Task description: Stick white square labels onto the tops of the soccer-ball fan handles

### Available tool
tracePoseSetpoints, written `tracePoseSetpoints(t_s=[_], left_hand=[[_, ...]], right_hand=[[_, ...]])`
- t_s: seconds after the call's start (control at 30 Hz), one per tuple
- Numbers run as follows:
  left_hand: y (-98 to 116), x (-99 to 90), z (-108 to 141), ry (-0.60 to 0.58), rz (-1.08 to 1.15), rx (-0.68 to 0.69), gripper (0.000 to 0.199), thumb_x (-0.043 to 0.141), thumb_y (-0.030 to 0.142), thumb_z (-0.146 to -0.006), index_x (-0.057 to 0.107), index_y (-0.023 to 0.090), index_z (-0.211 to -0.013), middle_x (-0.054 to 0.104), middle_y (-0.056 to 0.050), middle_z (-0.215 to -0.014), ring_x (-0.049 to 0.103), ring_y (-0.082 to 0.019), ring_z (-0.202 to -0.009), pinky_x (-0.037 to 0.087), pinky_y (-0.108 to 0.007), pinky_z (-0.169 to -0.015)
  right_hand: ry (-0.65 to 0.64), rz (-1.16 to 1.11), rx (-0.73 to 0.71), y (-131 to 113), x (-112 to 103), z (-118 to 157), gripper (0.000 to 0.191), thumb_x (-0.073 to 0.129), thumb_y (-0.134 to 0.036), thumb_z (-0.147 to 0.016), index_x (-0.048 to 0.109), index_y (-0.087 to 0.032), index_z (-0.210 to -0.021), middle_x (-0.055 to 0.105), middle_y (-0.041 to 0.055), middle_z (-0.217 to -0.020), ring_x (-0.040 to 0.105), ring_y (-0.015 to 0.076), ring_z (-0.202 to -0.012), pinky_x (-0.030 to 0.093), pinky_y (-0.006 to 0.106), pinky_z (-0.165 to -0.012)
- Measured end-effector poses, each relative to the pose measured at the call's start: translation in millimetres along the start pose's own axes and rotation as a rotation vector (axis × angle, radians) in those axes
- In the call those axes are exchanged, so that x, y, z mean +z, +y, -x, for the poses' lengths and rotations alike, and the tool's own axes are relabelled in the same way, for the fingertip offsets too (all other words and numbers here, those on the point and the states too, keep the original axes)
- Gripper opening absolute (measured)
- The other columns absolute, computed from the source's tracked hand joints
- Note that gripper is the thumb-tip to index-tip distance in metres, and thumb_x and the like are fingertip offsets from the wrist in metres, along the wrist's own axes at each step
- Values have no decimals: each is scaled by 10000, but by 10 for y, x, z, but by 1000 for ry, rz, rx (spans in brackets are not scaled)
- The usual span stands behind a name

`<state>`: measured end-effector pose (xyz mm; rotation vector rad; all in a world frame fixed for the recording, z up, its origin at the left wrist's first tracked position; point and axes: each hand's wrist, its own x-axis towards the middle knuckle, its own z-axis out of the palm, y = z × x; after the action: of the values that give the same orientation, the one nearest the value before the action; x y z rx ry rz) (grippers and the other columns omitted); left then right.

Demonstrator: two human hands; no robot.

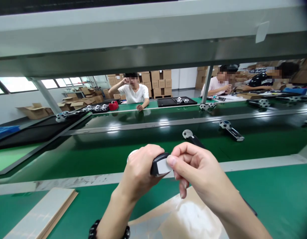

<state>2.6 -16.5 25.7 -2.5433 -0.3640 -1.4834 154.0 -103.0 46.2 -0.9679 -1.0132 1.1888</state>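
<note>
Black plastic handle [156, 165] clenched in the left hand [138, 172]; the right hand [202, 176] seemingly pinches its pale end [165, 166].

Factory assembly workshop: a long green conveyor table [153, 124] runs through the room, with soccer-ball-patterned parts [225, 124] lying on it, workers [133, 89] along its far side and stacked cardboard cartons [159, 83] piled beyond it.

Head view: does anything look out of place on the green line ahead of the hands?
A black-and-white football-patterned piece with a black handle and a second one lie loose at different angles on the glossy green belt, outside the black tray, so they look stray.
</note>
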Motion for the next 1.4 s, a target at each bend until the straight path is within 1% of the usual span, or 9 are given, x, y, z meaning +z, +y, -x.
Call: tracePoseSetpoints(t_s=[0.27,0.47,0.57,0.7,0.87,1.13,1.3,1.4], left_hand=[[-17,14,12,5,-12,17,167,605,333,-986,537,188,-1035,706,-31,-813,693,-140,-668,522,-205,-559],[-4,1,0,-3,-9,11,120,604,284,-980,538,195,-1025,710,-28,-818,693,-134,-673,522,-200,-564],[-6,7,5,4,5,12,133,614,302,-979,543,196,-1017,706,-24,-809,686,-131,-663,523,-202,-566],[-1,17,5,19,30,3,155,653,303,-963,554,192,-1008,710,-23,-820,692,-128,-675,543,-203,-610],[6,14,1,20,36,-2,159,673,294,-941,564,198,-1006,709,-19,-808,688,-132,-667,547,-209,-609],[-11,19,11,26,26,21,177,638,326,-969,551,182,-1022,704,-24,-825,688,-128,-677,544,-202,-613],[-10,36,9,31,28,25,171,621,329,-983,549,175,-1003,695,-24,-809,677,-124,-671,527,-198,-590],[-3,30,6,38,26,26,180,607,342,-996,550,172,-995,696,-27,-803,671,-120,-662,528,-197,-584]], right_hand=[[11,-2,-9,6,4,-1,247,817,-344,-740,629,-185,-721,600,-71,-533,547,71,-347,473,160,-345],[3,-20,-16,-4,7,5,211,809,-297,-745,635,-181,-721,607,-74,-536,542,59,-355,484,149,-354],[-14,-38,-7,-10,-1,10,207,815,-279,-745,633,-181,-730,611,-73,-544,539,56,-361,488,149,-361],[-46,-63,-6,-14,-15,7,214,817,-272,-750,621,-188,-732,610,-74,-548,552,68,-363,495,161,-366],[-45,-68,-5,-18,-8,11,195,813,-248,-753,628,-186,-745,616,-76,-557,550,61,-374,512,158,-382],[-35,-51,2,-20,-6,25,187,806,-240,-759,628,-184,-755,624,-75,-560,554,61,-377,496,149,-376],[-22,-52,1,-23,16,28,191,804,-237,-757,620,-185,-753,619,-79,-550,552,57,-382,497,146,-386],[-20,-25,-2,-34,36,55,208,801,-279,-765,613,-190,-755,612,-75,-550,536,59,-391,496,152,-383]])
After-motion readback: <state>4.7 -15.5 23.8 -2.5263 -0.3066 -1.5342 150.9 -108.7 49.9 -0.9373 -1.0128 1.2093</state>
